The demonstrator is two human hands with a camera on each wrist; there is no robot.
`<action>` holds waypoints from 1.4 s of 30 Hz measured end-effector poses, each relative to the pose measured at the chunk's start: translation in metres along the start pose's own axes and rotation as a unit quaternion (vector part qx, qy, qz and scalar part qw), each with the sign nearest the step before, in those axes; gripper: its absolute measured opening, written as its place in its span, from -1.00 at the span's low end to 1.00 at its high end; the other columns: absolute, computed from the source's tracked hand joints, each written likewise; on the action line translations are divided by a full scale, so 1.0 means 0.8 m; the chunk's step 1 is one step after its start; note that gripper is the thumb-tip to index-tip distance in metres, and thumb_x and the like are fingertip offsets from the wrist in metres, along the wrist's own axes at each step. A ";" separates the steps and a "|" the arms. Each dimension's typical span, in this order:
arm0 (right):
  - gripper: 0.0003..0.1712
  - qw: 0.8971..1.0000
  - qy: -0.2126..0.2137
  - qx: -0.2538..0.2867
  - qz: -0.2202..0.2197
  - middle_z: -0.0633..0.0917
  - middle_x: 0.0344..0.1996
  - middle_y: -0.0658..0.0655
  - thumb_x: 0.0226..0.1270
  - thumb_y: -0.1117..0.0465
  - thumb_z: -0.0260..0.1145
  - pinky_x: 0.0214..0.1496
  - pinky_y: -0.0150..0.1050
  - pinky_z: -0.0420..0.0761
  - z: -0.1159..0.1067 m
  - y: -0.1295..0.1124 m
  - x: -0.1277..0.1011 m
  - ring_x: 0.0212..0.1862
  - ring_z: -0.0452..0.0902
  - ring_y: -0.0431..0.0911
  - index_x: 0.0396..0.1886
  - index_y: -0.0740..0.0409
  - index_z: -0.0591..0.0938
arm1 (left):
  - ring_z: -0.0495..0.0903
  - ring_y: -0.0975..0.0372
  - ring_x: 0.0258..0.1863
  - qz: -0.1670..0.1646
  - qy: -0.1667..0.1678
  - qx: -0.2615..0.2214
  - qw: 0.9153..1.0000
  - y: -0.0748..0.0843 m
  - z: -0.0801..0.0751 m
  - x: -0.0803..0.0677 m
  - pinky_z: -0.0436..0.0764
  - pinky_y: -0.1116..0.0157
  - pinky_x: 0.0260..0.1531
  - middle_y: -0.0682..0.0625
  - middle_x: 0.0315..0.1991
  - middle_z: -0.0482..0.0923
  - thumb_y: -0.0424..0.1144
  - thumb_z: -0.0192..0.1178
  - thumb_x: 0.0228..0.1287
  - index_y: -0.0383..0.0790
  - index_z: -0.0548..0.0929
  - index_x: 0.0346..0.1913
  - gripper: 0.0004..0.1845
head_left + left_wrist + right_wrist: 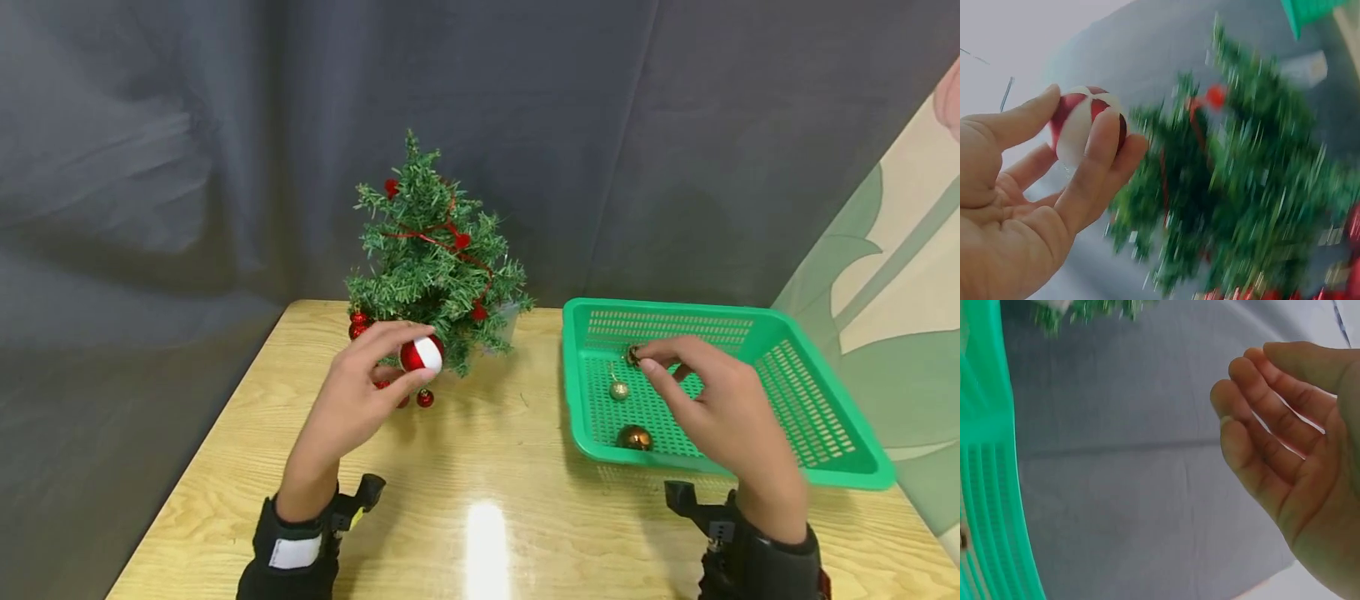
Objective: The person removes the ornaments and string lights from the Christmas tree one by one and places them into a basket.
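Note:
My left hand (390,360) pinches a red-and-white ball ornament (422,354) between thumb and fingers, right in front of the lower branches of a small green Christmas tree (431,258). The left wrist view shows that ball (1075,134) at my fingertips (1107,128), with the tree (1235,187) blurred behind. My right hand (652,360) hovers inside a green basket (825,467), fingertips at a small dark bauble (633,356). In the right wrist view the right hand (1241,400) shows relaxed fingers and an empty palm, beside the basket wall (991,487).
A glittery gold bauble (618,389) and a shiny bronze one (635,437) lie in the basket. Small red baubles (425,398) hang low on the tree. The wooden table (487,483) stands before a grey curtain (225,125), with a leaf-patterned wall (900,275) at the right.

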State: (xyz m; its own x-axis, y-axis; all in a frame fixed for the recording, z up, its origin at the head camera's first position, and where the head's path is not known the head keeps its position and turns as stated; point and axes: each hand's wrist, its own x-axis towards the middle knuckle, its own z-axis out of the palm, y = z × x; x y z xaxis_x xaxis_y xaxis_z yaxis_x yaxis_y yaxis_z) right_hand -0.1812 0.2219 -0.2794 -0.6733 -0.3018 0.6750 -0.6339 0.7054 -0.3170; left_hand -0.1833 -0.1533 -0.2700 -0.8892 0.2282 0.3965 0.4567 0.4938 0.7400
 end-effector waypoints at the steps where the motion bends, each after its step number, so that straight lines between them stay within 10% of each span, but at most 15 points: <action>1: -0.66 1.000 -0.008 0.010 -0.005 0.70 -0.28 -0.16 0.16 0.42 0.44 -0.32 -0.55 0.42 0.004 -0.005 0.001 -0.26 0.45 -0.47 -0.11 -0.02 0.71 | 0.69 0.13 -0.05 -0.001 -0.017 -0.009 1.000 0.001 0.006 0.000 0.72 0.37 -0.20 -0.06 0.19 0.47 -0.33 0.38 0.21 -0.07 0.62 0.23 -0.51; 18: 0.01 0.977 -0.196 0.082 0.017 0.44 0.40 0.04 0.15 -0.08 0.52 0.09 -0.03 0.66 0.061 -0.075 0.010 0.19 0.57 -0.06 0.54 -0.13 0.23 | 0.69 0.15 -0.02 0.026 -0.115 -0.049 0.992 0.010 0.056 -0.006 0.70 0.35 -0.11 -0.07 0.13 0.61 -0.39 0.51 0.01 0.05 0.26 0.51 -0.02; 26: 0.10 0.978 -0.192 0.087 -0.001 0.43 0.44 0.12 0.08 -0.13 0.53 0.22 0.05 0.60 0.085 -0.089 0.011 0.34 0.49 0.05 0.57 -0.11 0.19 | 0.71 0.18 -0.05 0.048 -0.117 -0.037 0.991 0.013 0.058 -0.007 0.69 0.38 -0.06 -0.04 0.10 0.66 -0.33 0.54 -0.01 -0.02 0.41 0.41 -0.14; 42: -0.17 0.984 -0.116 0.136 -0.019 0.67 0.15 -0.03 0.19 0.08 0.51 -0.01 -0.28 0.68 0.091 -0.103 0.015 -0.03 0.66 -0.23 0.46 -0.08 0.40 | 0.74 0.18 -0.11 0.052 -0.092 -0.055 0.993 0.020 0.058 -0.007 0.70 0.42 -0.12 -0.07 0.05 0.66 -0.29 0.54 -0.01 0.00 0.44 0.37 -0.18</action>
State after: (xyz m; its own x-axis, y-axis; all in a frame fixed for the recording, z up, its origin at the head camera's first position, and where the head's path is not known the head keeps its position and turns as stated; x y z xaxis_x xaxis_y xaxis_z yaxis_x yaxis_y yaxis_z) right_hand -0.1644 0.1134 -0.2937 -0.6959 -0.4852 0.5295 -0.7175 0.5020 -0.4829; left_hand -0.1721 -0.1080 -0.2857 -0.8227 0.4267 0.3757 0.5373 0.3677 0.7590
